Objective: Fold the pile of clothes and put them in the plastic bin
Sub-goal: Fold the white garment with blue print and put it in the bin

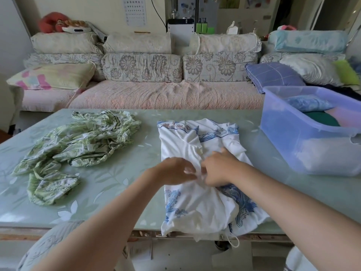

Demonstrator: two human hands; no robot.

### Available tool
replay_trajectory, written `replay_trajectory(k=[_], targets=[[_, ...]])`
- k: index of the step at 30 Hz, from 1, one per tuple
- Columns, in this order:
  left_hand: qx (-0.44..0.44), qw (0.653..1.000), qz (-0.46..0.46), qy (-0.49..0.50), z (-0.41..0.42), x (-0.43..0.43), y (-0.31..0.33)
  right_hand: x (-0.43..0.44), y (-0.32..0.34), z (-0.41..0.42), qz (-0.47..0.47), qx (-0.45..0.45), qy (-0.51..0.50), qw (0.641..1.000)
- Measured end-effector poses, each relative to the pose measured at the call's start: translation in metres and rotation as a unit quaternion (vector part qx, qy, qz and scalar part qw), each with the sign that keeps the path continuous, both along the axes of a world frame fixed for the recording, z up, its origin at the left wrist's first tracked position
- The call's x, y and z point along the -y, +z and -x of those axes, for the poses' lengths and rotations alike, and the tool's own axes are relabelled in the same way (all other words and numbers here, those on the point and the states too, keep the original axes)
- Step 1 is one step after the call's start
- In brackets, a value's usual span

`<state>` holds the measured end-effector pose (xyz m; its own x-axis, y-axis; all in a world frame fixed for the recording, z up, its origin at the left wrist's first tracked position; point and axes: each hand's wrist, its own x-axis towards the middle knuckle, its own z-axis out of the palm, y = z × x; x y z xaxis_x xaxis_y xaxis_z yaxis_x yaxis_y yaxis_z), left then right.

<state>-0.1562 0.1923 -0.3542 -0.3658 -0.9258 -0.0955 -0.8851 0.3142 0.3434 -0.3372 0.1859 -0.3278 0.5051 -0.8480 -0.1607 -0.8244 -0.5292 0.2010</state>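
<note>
A white garment with blue print [187,145] lies spread on the table in front of me, its near end hanging over the table edge. My left hand [174,170] and my right hand [218,167] meet over its middle, and both pinch a bunched fold of the white cloth between curled fingers. A crumpled green patterned garment [78,141] lies on the table's left side, away from both hands. The translucent blue plastic bin [289,133] stands at the right of the table with folded clothes [320,114] inside.
The glass-topped green table [121,178] stretches between the two garments. Beyond it stands a sofa [156,94] with several cushions. A purple checked pillow [273,75] lies behind the bin.
</note>
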Motion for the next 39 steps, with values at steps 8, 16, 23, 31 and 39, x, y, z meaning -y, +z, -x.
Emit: replay_trajectory(k=[8,16,23,31,39], targets=[[0.037,0.987,0.096,0.121,-0.013,0.070,-0.018,0.053,-0.031,-0.035,0.005,0.216,-0.106,0.971],[0.124,0.984,0.000,0.125,-0.026,0.120,-0.048,0.106,-0.073,-0.036,-0.088,0.186,-0.173,0.963],[0.137,0.987,0.046,0.070,-0.046,0.161,-0.057,0.131,-0.069,-0.045,-0.089,0.180,-0.179,0.963],[0.100,0.982,0.150,0.061,-0.035,0.134,-0.042,0.108,-0.055,-0.025,-0.076,0.091,-0.125,0.985],[0.163,0.986,0.044,-0.011,-0.020,0.094,-0.043,0.103,-0.040,0.007,-0.085,0.123,-0.067,0.986]])
